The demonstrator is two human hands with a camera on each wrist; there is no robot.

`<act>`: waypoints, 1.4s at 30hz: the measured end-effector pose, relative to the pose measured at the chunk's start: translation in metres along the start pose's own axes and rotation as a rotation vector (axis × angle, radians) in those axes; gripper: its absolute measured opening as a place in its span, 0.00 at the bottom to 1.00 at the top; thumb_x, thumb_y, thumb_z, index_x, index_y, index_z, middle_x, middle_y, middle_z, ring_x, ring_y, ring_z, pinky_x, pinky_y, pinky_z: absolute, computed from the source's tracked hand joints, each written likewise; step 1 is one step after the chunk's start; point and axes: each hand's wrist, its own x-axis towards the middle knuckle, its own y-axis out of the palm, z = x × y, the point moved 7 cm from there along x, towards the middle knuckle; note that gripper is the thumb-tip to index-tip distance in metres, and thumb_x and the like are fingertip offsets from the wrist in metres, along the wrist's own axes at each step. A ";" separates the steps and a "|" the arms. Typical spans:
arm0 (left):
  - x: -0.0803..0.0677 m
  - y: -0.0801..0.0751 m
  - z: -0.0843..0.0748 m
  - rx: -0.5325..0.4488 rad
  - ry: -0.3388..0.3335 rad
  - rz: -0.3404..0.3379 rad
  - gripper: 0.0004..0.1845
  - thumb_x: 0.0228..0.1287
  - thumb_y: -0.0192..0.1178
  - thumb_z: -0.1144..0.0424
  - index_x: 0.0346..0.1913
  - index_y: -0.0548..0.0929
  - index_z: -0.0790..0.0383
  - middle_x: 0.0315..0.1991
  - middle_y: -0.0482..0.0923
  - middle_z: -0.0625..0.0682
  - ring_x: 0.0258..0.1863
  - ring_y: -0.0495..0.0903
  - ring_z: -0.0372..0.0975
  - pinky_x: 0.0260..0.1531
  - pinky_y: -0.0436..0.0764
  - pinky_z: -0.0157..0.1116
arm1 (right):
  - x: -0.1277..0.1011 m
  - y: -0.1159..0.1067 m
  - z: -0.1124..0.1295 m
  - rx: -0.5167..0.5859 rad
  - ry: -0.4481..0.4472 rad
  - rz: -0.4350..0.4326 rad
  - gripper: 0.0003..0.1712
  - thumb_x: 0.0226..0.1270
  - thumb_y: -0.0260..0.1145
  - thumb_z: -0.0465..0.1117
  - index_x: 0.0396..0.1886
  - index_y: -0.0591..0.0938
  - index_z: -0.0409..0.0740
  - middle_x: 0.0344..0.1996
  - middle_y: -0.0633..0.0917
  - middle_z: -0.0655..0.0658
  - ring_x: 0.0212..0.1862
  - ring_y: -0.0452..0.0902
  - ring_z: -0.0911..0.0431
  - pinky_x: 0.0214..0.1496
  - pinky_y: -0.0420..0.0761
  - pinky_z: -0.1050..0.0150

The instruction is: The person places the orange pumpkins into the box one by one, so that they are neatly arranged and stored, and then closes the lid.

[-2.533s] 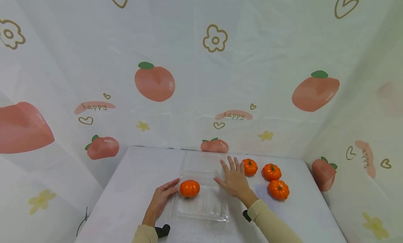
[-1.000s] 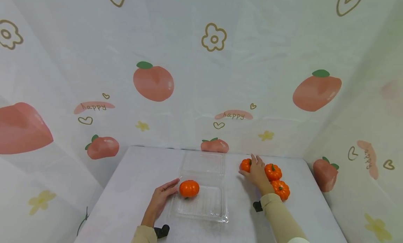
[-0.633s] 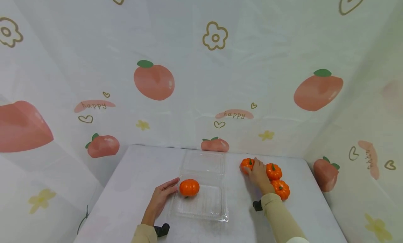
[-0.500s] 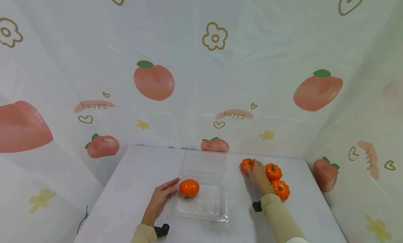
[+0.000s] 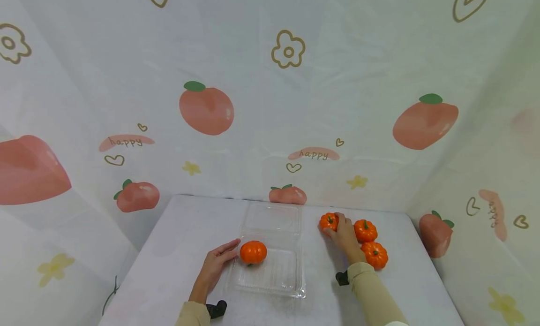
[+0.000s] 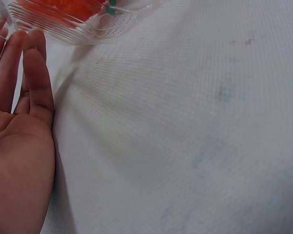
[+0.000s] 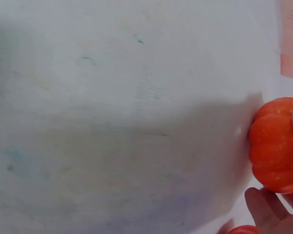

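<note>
Table [image 5: 190, 241]: white cover; clock read from head view, 12 = its far edge.
Clear box [image 5: 276, 274]: hinged plastic, mid-table. Base toward 6, lid [image 5: 272, 219] toward 12, folded out flat.
Boxed pumpkin [image 5: 253, 252]: orange, in the base at its 10 o'clock corner, tipped over, green stem toward 7.
Left hand [image 5: 213, 268]: at the box's 9 o'clock side. Fingers extended, tips against the side wall beside the boxed pumpkin; grip released, nothing grasped.
Right hand [image 5: 346, 237]: 2 o'clock from the box, grasping the held pumpkin [image 5: 328, 221], thumb on one side, fingers on the opposite side.
Held pumpkin: orange, stem up, well apart from the box. Can't tell from either view if it's off the table.
Far loose pumpkin [image 5: 365, 231]: stem up, 3–4 o'clock from the held one, just beside the right hand.
Near loose pumpkin [image 5: 374, 255]: 5 o'clock from the far loose one, right up against it in head view, near the right wrist.
Sleeves [image 5: 375, 298]: beige, both arms; small black piece [image 5: 217, 309] at the left wrist.
Backdrop [image 5: 249, 166]: white cloth, printed fruit, hearts, flowers, "happy".
</note>
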 end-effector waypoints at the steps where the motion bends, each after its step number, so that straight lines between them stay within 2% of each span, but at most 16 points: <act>1: 0.000 0.000 0.000 -0.003 -0.003 -0.001 0.27 0.65 0.69 0.59 0.66 0.81 0.61 0.66 0.81 0.49 0.57 0.80 0.22 0.54 0.83 0.25 | 0.000 0.001 0.000 0.006 0.004 0.002 0.42 0.72 0.68 0.48 0.74 0.57 0.38 0.67 0.65 0.22 0.67 0.67 0.28 0.71 0.69 0.30; 9: 0.001 -0.001 0.000 0.002 -0.012 -0.004 0.27 0.64 0.70 0.58 0.66 0.81 0.61 0.66 0.81 0.48 0.58 0.80 0.24 0.53 0.83 0.25 | -0.002 0.006 -0.003 0.101 0.081 0.023 0.48 0.71 0.69 0.50 0.76 0.53 0.33 0.70 0.61 0.26 0.71 0.62 0.31 0.76 0.62 0.33; 12: 0.001 -0.001 -0.001 0.004 -0.010 -0.003 0.27 0.64 0.69 0.58 0.66 0.81 0.61 0.66 0.81 0.48 0.59 0.80 0.24 0.53 0.83 0.25 | -0.004 0.005 -0.002 0.112 0.094 0.020 0.48 0.71 0.68 0.51 0.77 0.53 0.35 0.70 0.60 0.27 0.71 0.62 0.32 0.77 0.62 0.34; 22: 0.001 -0.001 -0.005 0.023 0.000 -0.010 0.26 0.65 0.69 0.57 0.65 0.81 0.59 0.66 0.80 0.49 0.70 0.76 0.40 0.55 0.83 0.25 | -0.010 -0.014 0.019 0.175 -0.026 -0.093 0.47 0.70 0.70 0.50 0.76 0.56 0.34 0.70 0.63 0.27 0.70 0.63 0.33 0.78 0.62 0.35; 31: -0.001 0.000 -0.005 0.024 0.008 -0.004 0.26 0.64 0.69 0.59 0.65 0.81 0.62 0.66 0.80 0.52 0.63 0.79 0.30 0.53 0.83 0.24 | -0.016 -0.025 0.035 0.223 -0.112 -0.171 0.47 0.68 0.71 0.52 0.78 0.59 0.40 0.70 0.67 0.30 0.70 0.65 0.36 0.77 0.65 0.37; 37: -0.001 0.001 -0.006 0.006 0.009 -0.001 0.25 0.65 0.69 0.61 0.65 0.81 0.62 0.67 0.80 0.52 0.67 0.78 0.36 0.52 0.82 0.24 | -0.023 -0.034 0.048 0.265 -0.138 -0.186 0.47 0.69 0.70 0.51 0.78 0.58 0.40 0.72 0.65 0.31 0.70 0.65 0.38 0.78 0.65 0.38; 40: -0.001 0.001 -0.006 0.010 0.011 0.003 0.25 0.66 0.68 0.61 0.65 0.81 0.61 0.67 0.80 0.51 0.69 0.76 0.40 0.52 0.82 0.23 | -0.027 -0.037 0.053 0.276 -0.148 -0.181 0.46 0.70 0.70 0.51 0.79 0.59 0.42 0.72 0.65 0.32 0.69 0.66 0.38 0.76 0.68 0.39; 42: -0.002 0.001 -0.006 0.009 0.012 0.006 0.25 0.66 0.68 0.61 0.65 0.81 0.61 0.67 0.79 0.51 0.69 0.76 0.38 0.53 0.82 0.23 | -0.030 -0.040 0.058 0.278 -0.159 -0.179 0.45 0.70 0.70 0.50 0.79 0.60 0.44 0.71 0.66 0.32 0.69 0.67 0.38 0.73 0.73 0.40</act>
